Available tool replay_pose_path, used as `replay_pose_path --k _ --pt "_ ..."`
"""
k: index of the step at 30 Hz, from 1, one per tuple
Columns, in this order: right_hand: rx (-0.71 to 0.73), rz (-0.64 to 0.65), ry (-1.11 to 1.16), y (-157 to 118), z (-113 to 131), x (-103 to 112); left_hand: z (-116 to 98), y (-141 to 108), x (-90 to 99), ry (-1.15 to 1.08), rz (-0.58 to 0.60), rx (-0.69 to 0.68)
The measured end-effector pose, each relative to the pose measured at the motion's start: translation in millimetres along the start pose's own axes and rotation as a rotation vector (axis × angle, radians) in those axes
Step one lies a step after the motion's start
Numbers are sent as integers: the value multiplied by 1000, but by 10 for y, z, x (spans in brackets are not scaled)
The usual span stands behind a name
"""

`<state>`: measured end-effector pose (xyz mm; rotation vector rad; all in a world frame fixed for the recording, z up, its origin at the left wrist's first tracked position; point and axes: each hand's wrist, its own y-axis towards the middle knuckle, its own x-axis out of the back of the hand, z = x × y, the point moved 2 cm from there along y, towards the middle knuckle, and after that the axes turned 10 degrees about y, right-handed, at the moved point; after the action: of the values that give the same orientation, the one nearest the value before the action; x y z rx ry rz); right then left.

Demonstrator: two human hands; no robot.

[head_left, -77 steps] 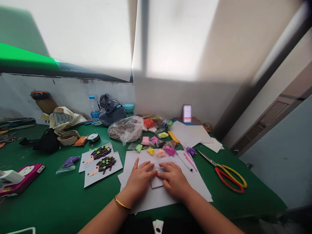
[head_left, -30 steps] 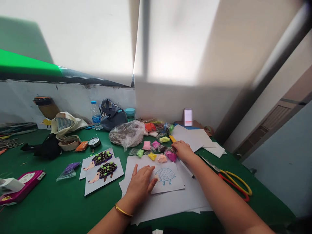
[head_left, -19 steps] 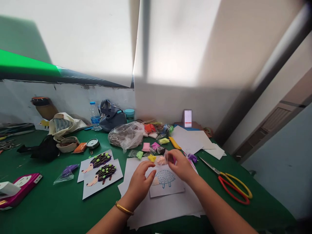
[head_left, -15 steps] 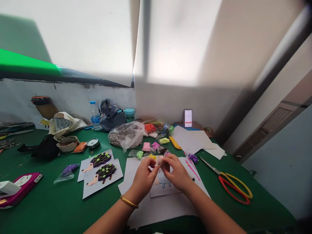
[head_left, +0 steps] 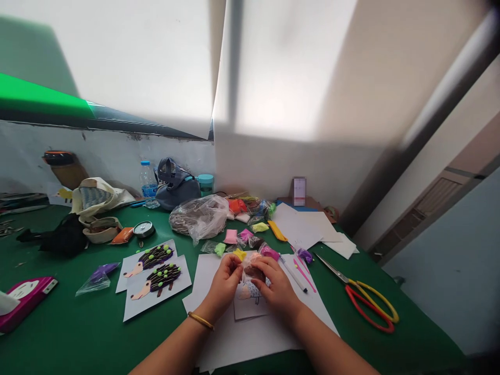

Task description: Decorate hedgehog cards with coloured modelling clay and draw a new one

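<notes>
Between my two hands is a small clear plastic bag point(head_left: 247, 264) with something brown in it, likely clay. My left hand point(head_left: 224, 280) pinches the bag's left edge with thumb and fingers. My right hand point(head_left: 278, 284) wraps round the bag's brown part. Under them lies a card with a hedgehog drawing point(head_left: 247, 308), partly hidden by my right hand, on white paper point(head_left: 234, 346). A marker pen point(head_left: 294, 274) and pink modelling tools point(head_left: 304, 275) lie right of my right hand. Beyond my fingers are small packs of clay, yellow point(head_left: 239, 254) and magenta point(head_left: 269, 252) among them.
Two cards with clay hedgehogs point(head_left: 158, 286) lie at left, near a purple clay packet point(head_left: 99, 276). Large scissors point(head_left: 361, 297) rest at right. A plastic bag point(head_left: 199, 216), a water bottle point(head_left: 148, 185) and a phone point(head_left: 299, 191) stand or lie along the back of the green table point(head_left: 78, 338).
Both hands have come slightly lower and left in view, and more of the clear bag shows between them. The marker pen is now uncovered. The whole view has shifted a little.
</notes>
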<state>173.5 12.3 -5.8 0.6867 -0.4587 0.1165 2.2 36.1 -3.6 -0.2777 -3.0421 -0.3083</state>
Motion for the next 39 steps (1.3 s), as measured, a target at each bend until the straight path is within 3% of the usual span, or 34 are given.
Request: replay_pose_path --k 5,12,18,24,29,39 --pt "14 -7 19 6 -5 16 42 19 -19 -54 21 8" --pt "25 -21 24 -15 -6 -8 -3 -34 -43 -257 3 118" --pt "101 -30 -43 2 0 -56 68 -14 38 -63 -16 84" --pt "155 -26 -90 26 21 -87 170 -39 -24 -165 145 234" --pt "195 29 -83 33 56 -135 199 -32 -30 -233 170 298" --pt "208 -15 -50 -17 117 -145 101 -49 -35 -160 155 205"
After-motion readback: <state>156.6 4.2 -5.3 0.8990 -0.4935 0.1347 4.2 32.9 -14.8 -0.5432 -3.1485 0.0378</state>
